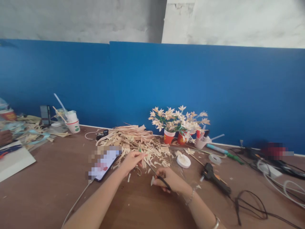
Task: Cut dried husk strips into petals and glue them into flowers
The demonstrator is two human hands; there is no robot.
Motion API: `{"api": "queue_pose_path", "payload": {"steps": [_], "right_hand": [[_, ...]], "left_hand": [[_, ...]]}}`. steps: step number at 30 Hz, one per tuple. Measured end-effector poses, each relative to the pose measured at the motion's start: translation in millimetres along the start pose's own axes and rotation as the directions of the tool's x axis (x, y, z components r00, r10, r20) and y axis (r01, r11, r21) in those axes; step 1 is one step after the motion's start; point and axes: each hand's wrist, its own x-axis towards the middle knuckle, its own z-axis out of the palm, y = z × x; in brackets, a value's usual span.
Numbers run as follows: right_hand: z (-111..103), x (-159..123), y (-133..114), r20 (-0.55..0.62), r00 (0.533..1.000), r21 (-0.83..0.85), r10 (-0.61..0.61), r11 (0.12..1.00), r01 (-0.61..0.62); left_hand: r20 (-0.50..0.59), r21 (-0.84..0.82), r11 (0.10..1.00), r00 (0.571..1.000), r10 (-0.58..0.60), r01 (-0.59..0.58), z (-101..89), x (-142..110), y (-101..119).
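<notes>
My right hand (172,180) is closed around the dark handles of a pair of scissors (164,183), whose blades point up and left. A small pale petal-like piece (152,181) shows at this hand's fingertips. My left hand (133,161) is pinched shut near the blade tips; a bit of green shows just above its fingers, too small to name. Right behind the hands lies a heap of pale dried husk strips and scraps (133,136). A phone (106,165) with a lit screen rests left of my left hand.
Pale artificial flowers (170,117) stand in red paper cups (169,136) by the blue partition (166,73). A white round lid (183,161), tape roll (214,159), glue gun (215,179) and cables lie right. At left are a white cup (73,126) and another person's hand (5,137).
</notes>
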Motion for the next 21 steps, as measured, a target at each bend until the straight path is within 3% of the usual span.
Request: {"api": "queue_pose_path", "payload": {"steps": [7, 21], "right_hand": [[2, 5, 9, 0.013, 1.0, 0.006, -0.021, 1.0, 0.021], [3, 6, 10, -0.029, 0.999, -0.084, 0.018, 0.996, -0.02]], "left_hand": [[-0.178, -0.022, 1.0, 0.984, -0.026, 0.022, -0.2, 2, 4], [-0.107, 0.03, 1.0, 0.994, 0.005, -0.001, 1.4, 0, 2]]}}
